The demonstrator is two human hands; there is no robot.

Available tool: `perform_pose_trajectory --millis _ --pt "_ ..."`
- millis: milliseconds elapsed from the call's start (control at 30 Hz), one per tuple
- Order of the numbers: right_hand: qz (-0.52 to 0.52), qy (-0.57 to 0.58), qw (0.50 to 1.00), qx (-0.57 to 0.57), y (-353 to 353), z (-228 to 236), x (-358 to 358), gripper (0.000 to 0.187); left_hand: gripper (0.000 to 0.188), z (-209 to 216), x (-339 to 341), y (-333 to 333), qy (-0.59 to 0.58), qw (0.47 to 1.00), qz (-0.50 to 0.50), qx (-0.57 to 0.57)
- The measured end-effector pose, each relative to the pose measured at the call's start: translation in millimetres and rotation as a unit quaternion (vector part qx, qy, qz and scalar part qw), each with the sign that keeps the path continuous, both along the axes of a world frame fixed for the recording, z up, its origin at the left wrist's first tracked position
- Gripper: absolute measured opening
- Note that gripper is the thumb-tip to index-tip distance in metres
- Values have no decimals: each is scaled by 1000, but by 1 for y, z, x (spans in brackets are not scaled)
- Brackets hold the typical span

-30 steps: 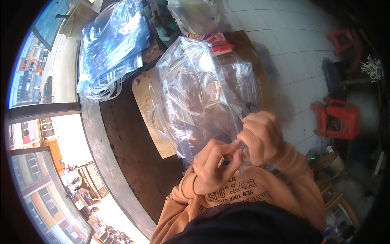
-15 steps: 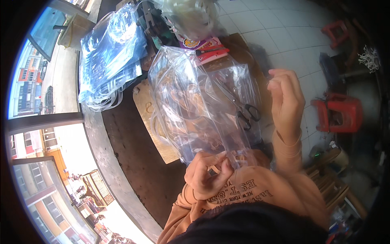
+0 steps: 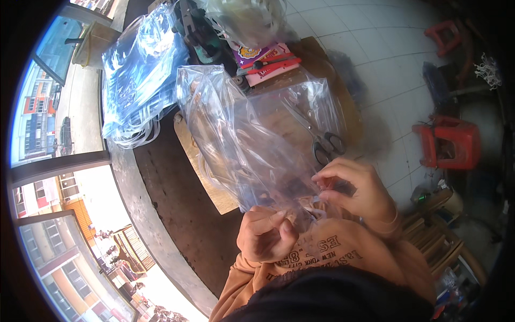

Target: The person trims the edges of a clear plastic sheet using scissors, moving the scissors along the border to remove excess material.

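Evidently clear plastic bag (image 3: 252, 139) between both hands

strong daylight from windows (image 3: 48, 161) at left, overexposed there; glare on clear plastic bag (image 3: 241, 134); right side dim; fisheye bending, dark rim.

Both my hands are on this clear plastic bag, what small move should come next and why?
Probably pull the bag's near edge taut between both hands. The left hand pinches the clear plastic bag at its lower edge, and the right hand pinches the same edge a little to the side. The film between them looks crumpled, and the scissors lie untouched behind it.
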State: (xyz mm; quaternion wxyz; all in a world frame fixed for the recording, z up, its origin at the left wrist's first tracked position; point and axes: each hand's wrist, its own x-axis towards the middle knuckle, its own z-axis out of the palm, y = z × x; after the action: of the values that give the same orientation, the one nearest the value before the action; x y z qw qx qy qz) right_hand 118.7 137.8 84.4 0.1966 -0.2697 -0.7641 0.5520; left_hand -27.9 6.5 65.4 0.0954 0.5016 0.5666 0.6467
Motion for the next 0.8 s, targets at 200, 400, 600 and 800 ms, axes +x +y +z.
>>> perform_pose_trajectory --millis 200,400,600,800 --pt "-29 21 997 -75 -2 -5 -5 17 9 1 -2 -1 -2 1000 13 4" --pt "-46 26 993 -108 -3 -8 -3 13 8 -1 -1 -1 -11 1000 24 15" --pt "-36 17 995 -96 -1 -7 -3 13 8 -2 -1 -1 -19 999 27 22" --pt "-79 62 993 -69 -3 -2 -20 12 9 -1 -3 -3 -3 1000 10 12"
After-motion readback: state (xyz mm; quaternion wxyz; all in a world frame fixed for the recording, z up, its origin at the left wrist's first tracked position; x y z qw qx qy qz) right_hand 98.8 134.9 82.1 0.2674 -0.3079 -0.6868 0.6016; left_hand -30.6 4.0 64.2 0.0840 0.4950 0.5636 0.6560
